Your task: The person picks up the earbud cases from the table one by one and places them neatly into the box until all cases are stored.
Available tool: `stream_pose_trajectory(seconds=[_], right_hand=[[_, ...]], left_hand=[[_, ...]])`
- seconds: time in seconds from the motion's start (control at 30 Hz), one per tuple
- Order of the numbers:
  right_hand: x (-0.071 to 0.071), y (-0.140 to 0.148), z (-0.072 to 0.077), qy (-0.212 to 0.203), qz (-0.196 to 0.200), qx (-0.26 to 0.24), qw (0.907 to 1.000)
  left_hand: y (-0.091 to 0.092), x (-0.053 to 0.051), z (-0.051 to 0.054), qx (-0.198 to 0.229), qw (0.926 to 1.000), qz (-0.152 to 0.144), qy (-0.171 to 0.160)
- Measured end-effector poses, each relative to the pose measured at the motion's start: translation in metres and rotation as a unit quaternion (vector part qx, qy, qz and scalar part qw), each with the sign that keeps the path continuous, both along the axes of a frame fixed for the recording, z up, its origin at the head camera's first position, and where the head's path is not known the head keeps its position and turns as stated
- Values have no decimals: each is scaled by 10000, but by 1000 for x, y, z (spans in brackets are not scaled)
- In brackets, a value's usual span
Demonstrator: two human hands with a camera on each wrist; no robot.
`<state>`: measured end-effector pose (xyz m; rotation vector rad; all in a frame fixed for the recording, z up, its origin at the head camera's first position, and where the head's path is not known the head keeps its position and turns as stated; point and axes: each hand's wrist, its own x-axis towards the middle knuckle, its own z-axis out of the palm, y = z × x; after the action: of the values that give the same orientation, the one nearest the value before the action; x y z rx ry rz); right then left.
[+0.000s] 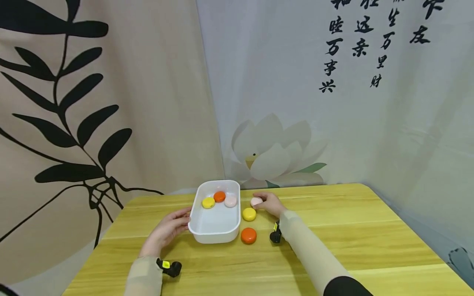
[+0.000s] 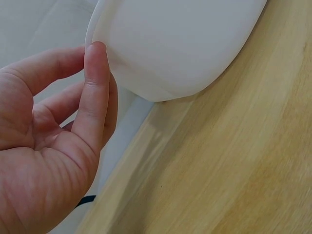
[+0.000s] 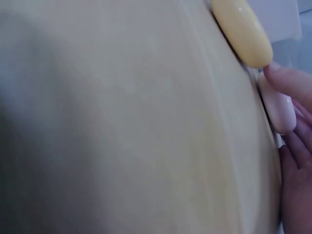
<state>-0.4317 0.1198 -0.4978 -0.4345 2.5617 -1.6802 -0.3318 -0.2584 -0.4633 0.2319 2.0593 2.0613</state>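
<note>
A white rectangular plastic box (image 1: 215, 224) stands near the table's far edge, with yellow (image 1: 208, 202), orange (image 1: 219, 196) and pale pink (image 1: 230, 200) discs inside. My left hand (image 1: 168, 230) holds the box at its left side; the left wrist view shows the fingertips (image 2: 96, 53) at its rim. To the right of the box, my right hand (image 1: 272, 203) grips a pale pink disc (image 1: 256, 201) by its edge. That thick, rounded pink disc (image 3: 277, 105) touches the table in the right wrist view. A yellow disc (image 1: 249, 214) lies just nearer, and an orange disc (image 1: 248, 235) nearer still.
The wooden table (image 1: 318, 246) extends to both sides and toward me. Behind its far edge hangs a curtain (image 1: 170, 102) printed with dark leaves, a flower and writing. A small black camera (image 1: 172, 269) sits on the left wrist, another (image 1: 275, 234) on the right.
</note>
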Motion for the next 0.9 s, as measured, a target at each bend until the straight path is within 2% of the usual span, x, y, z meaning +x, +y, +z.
stream_pose_trajectory(seconds=[0.2,0.43,0.67,0.9], right_hand=[[-2,0,0,-133,-39,51,9999],[-3,-2,6,-138,-80,50,9999],[-5,-1,3,-85,-83,-52,9999],[-2,0,-1,-149,-127,31,9998]], left_hand=[[0,0,1,-3,10000,38,-26],[-2,-3,3,-6,10000,-39,87],[-2,-4,3,-10,10000,-29,69],[0,-1,1,-60,10000,37,-54]])
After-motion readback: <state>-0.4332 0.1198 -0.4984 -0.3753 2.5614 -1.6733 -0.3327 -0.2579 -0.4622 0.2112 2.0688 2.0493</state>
